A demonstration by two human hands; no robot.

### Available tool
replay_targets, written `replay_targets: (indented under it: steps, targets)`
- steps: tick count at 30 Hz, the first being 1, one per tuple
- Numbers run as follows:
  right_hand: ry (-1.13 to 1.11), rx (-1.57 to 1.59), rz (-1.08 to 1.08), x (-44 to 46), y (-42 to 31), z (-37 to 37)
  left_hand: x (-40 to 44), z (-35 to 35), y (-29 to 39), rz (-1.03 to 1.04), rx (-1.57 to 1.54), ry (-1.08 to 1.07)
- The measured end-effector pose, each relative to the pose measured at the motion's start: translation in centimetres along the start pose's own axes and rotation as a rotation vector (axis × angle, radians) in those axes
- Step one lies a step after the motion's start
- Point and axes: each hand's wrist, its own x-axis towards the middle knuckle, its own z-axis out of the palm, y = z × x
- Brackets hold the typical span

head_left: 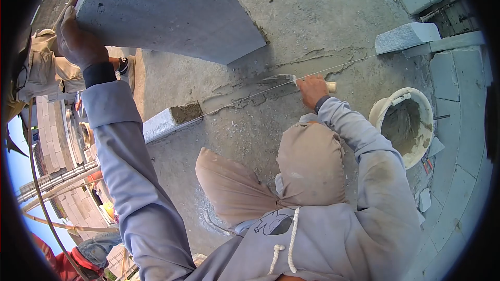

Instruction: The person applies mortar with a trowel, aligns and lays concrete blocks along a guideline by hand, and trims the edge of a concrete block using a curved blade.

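Observation:
My left hand (pixel 80 41) grips the far left edge of a large grey concrete block (pixel 172 15), which stands tilted with one lower corner near the floor. My right hand (pixel 312 91) is closed round a trowel (pixel 331 87); its pale handle end sticks out to the right, and its blade points left over the mortar. A strip of wet grey mortar (pixel 250 91) is spread along the concrete floor, with ridged edges. Above it runs a taut thin string (pixel 245 97), close to my right hand.
A short block (pixel 169 122) lies at the string's left end, another block (pixel 406 37) at its right. A mortar-caked bucket (pixel 377 119) stands at my right by a block wall (pixel 450 125). Another person's legs (pixel 41 67) and bamboo poles (pixel 62 179) are at the left.

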Motion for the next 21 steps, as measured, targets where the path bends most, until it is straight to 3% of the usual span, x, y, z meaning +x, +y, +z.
replay_targets:
  steps: [3,6,9,12,14,21]
  targets:
    - [0.115,0.059,-0.030,-0.4,-0.5,0.0,-0.1,-1.1,-0.4,0.172,0.366,0.012]
    - [-0.078,-0.020,0.010,0.5,-0.4,-0.7,-0.5,0.0,0.7,0.045,0.066,-0.001]
    - [0.013,0.023,-0.029,-0.7,-1.3,0.6,-1.3,0.3,1.4,0.082,0.201,0.116]
    - [0.064,0.003,-0.016,-1.0,-0.1,0.1,-1.6,0.9,2.5,-0.008,0.029,0.040]
    - [0.087,-0.005,-0.050,-0.9,0.2,-0.3,-0.5,0.4,1.1,0.110,0.121,0.042]
    - [-0.122,0.306,0.382,-9.0,2.8,-6.3,-1.0,0.2,1.3,0.066,0.133,0.045]
